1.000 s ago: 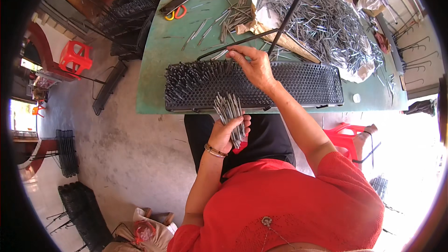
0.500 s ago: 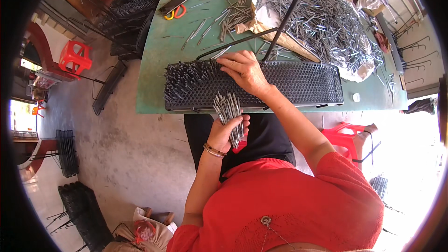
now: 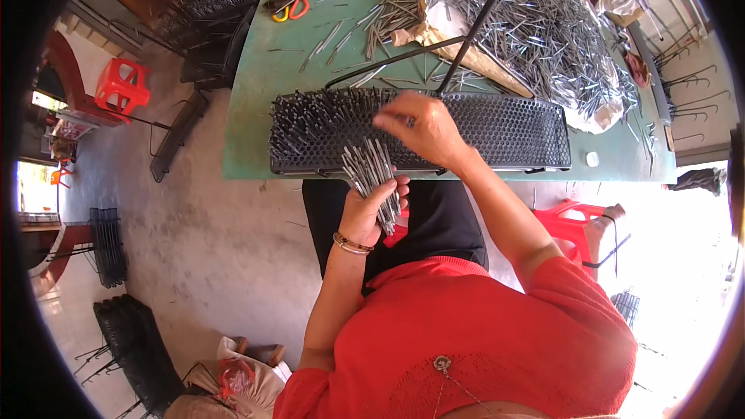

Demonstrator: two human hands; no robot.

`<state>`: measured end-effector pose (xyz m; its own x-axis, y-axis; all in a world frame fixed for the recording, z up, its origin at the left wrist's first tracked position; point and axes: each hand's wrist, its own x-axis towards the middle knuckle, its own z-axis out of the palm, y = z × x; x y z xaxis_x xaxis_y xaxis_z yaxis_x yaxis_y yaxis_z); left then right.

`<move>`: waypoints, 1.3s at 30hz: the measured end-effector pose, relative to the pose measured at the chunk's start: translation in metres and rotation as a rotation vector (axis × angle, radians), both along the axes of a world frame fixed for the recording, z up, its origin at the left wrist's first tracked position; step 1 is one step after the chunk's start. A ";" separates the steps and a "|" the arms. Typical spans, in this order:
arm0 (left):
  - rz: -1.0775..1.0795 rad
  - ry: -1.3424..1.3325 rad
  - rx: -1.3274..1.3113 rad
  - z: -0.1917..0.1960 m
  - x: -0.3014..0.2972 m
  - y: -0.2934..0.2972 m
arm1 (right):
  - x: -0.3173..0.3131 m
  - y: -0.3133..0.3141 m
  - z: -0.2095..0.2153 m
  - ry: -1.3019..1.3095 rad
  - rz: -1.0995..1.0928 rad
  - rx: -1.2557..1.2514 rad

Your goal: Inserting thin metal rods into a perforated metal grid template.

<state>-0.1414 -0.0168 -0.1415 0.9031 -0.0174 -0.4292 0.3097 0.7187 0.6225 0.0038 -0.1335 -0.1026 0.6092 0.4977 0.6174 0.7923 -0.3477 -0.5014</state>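
Fingers and thumb of my left hand (image 3: 371,208) wrap round a bundle of thin grey metal rods (image 3: 365,167), which stands tilted just off the table's front edge. Behind it lies a long black perforated rack (image 3: 497,136) with rows of small holes. Upright dark rods (image 3: 299,122) fill its left part, while the holes on the right show bare. Over the rack's middle is my right hand (image 3: 427,130), its fingers bent and smeared by motion. Whether anything is between those fingertips I cannot make out.
A large heap of loose rods (image 3: 535,46) lies on wrapping at the back right of the green table (image 3: 252,128). A black metal bar (image 3: 485,19) rises from behind the rack. Orange-and-yellow-handled scissors (image 3: 295,9) lie back left. Red stools (image 3: 123,89) stand on the floor.
My right hand has drawn back to the right from the rods in the rack and is now blurred. The left hand with its bundle has shifted slightly left and up.
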 end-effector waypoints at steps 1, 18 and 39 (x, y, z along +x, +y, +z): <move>0.005 0.002 0.001 0.000 0.001 0.001 | -0.008 -0.004 -0.001 0.284 0.065 -0.075; 0.042 0.077 -0.047 -0.009 -0.005 0.001 | 0.006 0.007 0.003 0.760 0.034 0.286; -0.009 0.095 -0.049 -0.006 -0.007 -0.002 | 0.016 0.026 -0.010 0.285 0.084 0.218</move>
<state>-0.1480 -0.0186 -0.1474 0.8583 -0.0481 -0.5109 0.3719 0.7443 0.5547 0.0198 -0.1079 -0.1128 0.7348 0.4286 0.5258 0.6312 -0.1482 -0.7613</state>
